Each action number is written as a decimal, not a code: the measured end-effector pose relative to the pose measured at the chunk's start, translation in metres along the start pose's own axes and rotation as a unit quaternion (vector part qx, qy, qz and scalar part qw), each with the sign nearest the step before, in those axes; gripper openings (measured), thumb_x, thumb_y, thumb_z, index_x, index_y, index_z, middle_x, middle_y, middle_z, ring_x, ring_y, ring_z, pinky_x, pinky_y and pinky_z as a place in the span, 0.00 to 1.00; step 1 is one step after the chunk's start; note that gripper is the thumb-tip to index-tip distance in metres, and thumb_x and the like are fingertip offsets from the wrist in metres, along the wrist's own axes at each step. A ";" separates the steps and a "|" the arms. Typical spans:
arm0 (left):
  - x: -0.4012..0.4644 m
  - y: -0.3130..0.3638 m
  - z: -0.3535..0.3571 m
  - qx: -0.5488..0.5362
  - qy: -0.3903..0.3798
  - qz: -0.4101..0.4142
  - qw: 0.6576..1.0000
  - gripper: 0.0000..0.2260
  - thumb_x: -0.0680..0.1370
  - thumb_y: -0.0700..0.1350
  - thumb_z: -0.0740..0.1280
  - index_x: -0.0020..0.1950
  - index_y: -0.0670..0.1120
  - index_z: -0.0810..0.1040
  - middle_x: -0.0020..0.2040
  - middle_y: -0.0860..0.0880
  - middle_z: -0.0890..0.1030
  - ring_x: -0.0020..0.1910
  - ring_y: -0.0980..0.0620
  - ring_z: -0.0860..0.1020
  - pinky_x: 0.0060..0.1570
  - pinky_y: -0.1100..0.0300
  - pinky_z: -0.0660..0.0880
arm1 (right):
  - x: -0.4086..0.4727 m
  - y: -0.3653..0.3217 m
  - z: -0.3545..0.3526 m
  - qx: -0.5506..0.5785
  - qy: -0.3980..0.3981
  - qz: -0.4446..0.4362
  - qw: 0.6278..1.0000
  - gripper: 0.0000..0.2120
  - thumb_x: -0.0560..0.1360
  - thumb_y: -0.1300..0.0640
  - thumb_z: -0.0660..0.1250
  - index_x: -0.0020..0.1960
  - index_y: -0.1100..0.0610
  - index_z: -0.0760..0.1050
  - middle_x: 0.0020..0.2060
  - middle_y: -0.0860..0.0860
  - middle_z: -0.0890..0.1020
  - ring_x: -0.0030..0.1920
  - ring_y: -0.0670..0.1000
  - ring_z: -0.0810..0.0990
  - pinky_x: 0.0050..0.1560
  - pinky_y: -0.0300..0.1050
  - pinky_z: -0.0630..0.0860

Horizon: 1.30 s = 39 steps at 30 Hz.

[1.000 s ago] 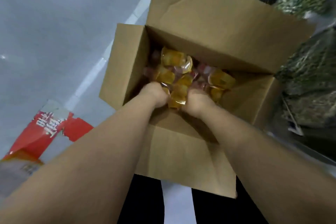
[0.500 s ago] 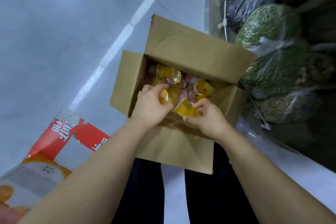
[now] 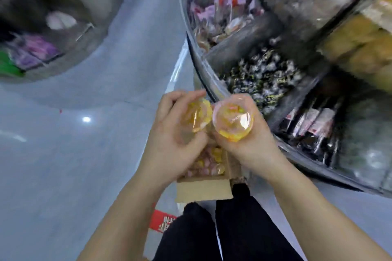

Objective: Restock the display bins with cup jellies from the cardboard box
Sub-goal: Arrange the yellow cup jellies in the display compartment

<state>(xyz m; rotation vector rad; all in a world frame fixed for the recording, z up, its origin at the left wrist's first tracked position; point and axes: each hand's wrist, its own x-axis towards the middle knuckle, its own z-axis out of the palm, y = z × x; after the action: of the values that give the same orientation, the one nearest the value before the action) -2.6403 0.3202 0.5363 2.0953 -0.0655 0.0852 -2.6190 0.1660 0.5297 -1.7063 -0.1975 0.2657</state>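
Note:
My left hand (image 3: 169,133) grips yellow cup jellies (image 3: 197,116), its fingers curled round them. My right hand (image 3: 252,146) holds a pinkish-yellow cup jelly (image 3: 233,121) with its clear lid facing me. Both hands are raised side by side, close to the curved clear rim of the display bins (image 3: 203,70). Below my hands, on the floor, stands the open cardboard box (image 3: 203,188) with several yellow and pink cup jellies (image 3: 212,163) inside, partly hidden by my wrists.
The round display to the right has bins of black-and-white wrapped candies (image 3: 261,78), dark packets (image 3: 314,127), pink sweets (image 3: 214,19) and yellow items (image 3: 360,48). Another round display (image 3: 42,38) stands far left across the grey floor. A red carton (image 3: 163,221) lies by my legs.
Both hands have lifted out of the box with cup jellies and risen beside the display rim. The view has swung up from the box to the bins.

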 end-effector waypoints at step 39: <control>0.206 0.217 0.219 0.327 -0.278 0.385 0.817 0.30 0.66 0.53 0.74 0.67 0.55 0.71 0.61 0.54 0.74 0.63 0.50 0.66 0.49 0.60 0.55 | -0.016 -0.063 -0.350 -0.683 0.077 0.035 0.726 0.29 0.62 0.37 0.69 0.56 0.53 0.73 0.48 0.46 0.80 0.55 0.53 0.70 0.51 0.47 0.55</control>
<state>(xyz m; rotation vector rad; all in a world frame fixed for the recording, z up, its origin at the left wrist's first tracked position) -2.4456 0.0196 0.6316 2.5666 -1.4246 -0.0335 -2.5324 -0.1608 0.6419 -3.2162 -0.2149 -0.0315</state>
